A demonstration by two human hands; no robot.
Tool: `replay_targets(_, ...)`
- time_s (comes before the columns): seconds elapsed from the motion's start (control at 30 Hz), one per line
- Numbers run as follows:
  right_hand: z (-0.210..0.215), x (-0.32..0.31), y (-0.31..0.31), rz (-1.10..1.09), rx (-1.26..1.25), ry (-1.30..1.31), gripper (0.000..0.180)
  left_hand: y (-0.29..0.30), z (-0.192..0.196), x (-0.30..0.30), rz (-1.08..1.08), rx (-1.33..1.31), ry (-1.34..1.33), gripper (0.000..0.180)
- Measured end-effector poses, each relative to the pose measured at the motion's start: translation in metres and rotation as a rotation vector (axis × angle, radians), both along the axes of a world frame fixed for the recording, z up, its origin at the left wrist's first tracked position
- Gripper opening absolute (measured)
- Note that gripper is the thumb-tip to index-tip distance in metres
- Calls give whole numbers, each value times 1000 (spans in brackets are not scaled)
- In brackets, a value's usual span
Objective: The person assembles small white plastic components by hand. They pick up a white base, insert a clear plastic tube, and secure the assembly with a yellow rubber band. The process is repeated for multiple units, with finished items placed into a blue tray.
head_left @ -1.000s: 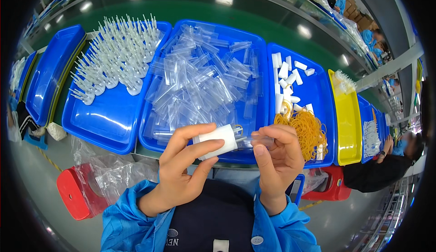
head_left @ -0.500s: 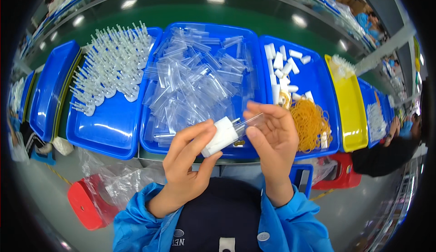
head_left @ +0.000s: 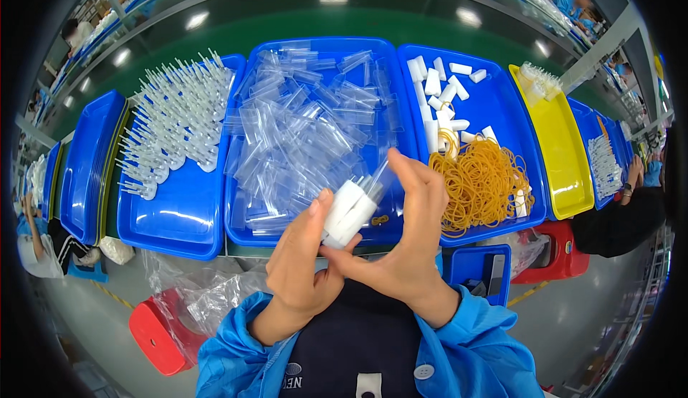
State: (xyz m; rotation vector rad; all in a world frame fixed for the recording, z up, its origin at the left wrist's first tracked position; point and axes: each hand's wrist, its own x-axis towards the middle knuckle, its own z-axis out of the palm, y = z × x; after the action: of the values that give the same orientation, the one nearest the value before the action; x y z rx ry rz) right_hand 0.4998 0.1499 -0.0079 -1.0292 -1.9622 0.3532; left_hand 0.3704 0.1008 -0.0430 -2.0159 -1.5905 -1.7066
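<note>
Above the front edge of the middle tray, my left hand [head_left: 304, 272] grips a small bundle of white cylinders [head_left: 348, 213] with thin pale stems at its upper right end. A clear plastic sleeve [head_left: 380, 176] sticks out from that same end, tilted up and to the right. My right hand [head_left: 412, 244] curls around the bundle's right side. Its index fingertip rests at the sleeve's far end, while its thumb reaches the bundle's lower end beside my left fingers. How far the sleeve covers the cylinders is hard to make out.
Many clear sleeves fill the middle blue tray [head_left: 322, 243]. White stemmed parts [head_left: 172, 118] stand in the left tray. Orange rubber bands [head_left: 480, 186] and loose white cylinders [head_left: 433, 82] share the right tray. Beyond it is a yellow tray [head_left: 562, 161]. Red stools [head_left: 158, 337] stand below; co-workers sit either side.
My right thumb has moved from the clear sleeve down to the bundle's lower end. The index finger stays by the sleeve's tip. The bundle now points more steeply upward, and the view has shifted slightly.
</note>
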Motion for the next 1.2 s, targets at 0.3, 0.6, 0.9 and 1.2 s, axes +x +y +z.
replay_targets(0.3,-12,-5,-5,-22,69,65,71,2,-2,1,-19,-2,-16,66)
replay_targets(0.6,-15,8,37,188,2,-32,41,-1,6,-39,-127,-107,-597,50)
replay_targets(0.9,-20,10,50,-3,101,-104,28,-9,8,-57,-279,-156,-742,36)
replay_targets(1.2,-20,6,50,-90,97,-483,16,-7,17,-44,-382,-186,-756,41)
